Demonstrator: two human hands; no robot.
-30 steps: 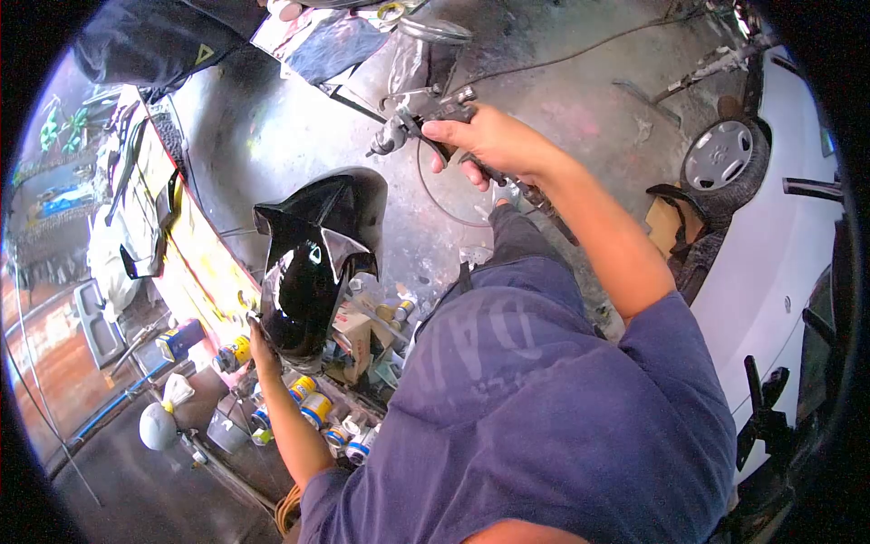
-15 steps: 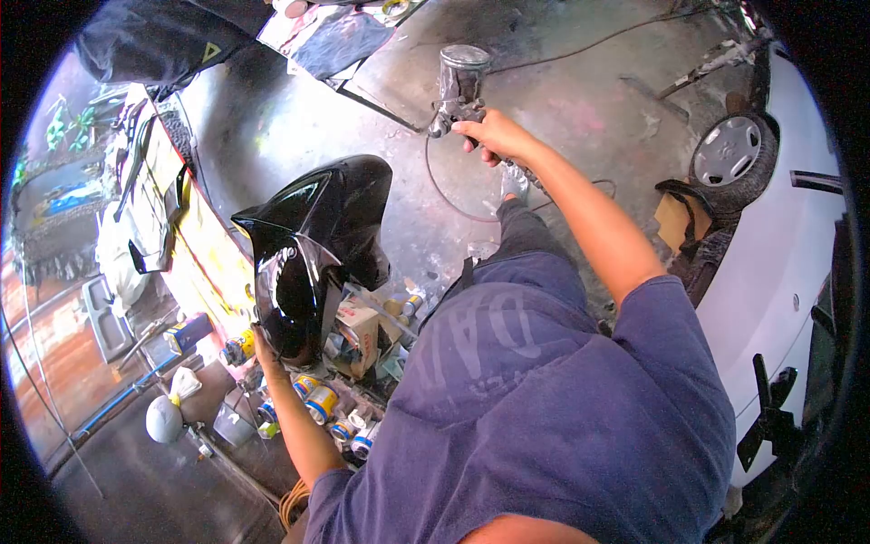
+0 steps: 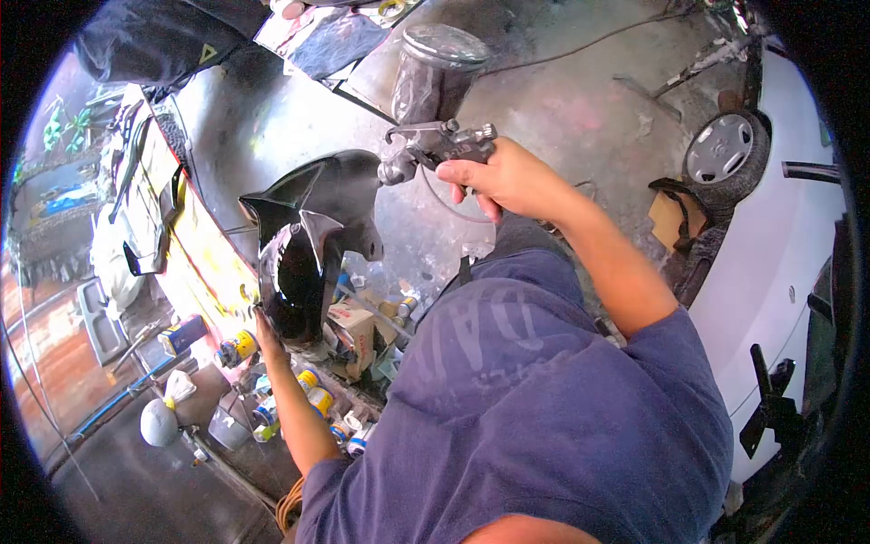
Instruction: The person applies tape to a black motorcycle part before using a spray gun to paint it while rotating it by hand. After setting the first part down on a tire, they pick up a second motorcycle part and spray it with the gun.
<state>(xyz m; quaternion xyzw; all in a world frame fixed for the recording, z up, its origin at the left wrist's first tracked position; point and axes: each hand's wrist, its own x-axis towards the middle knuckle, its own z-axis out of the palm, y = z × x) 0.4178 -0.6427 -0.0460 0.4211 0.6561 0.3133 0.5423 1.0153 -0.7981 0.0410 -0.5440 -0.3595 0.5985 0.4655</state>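
A spray gun (image 3: 439, 150) with a cup on top is gripped in my right hand (image 3: 512, 181), its nozzle end pointing left toward a glossy black panel (image 3: 304, 263). A short gap separates the nozzle from the curved panel. At the panel's lower left edge is my left hand (image 3: 265, 331), partly hidden behind the panel; its fingers are too hidden to tell whether they grip it.
A white car (image 3: 761, 263) with a wheel (image 3: 723, 150) stands at the right. Paint cans (image 3: 319, 399) and a cardboard box (image 3: 352, 328) lie below the panel. A yellow-lit board (image 3: 204, 245) leans at the left. A hose crosses the floor.
My right hand has brought the spray gun closer to the camera and slightly down and left, nearer the black panel. The panel has shifted or tilted slightly. My left hand remains at its edge.
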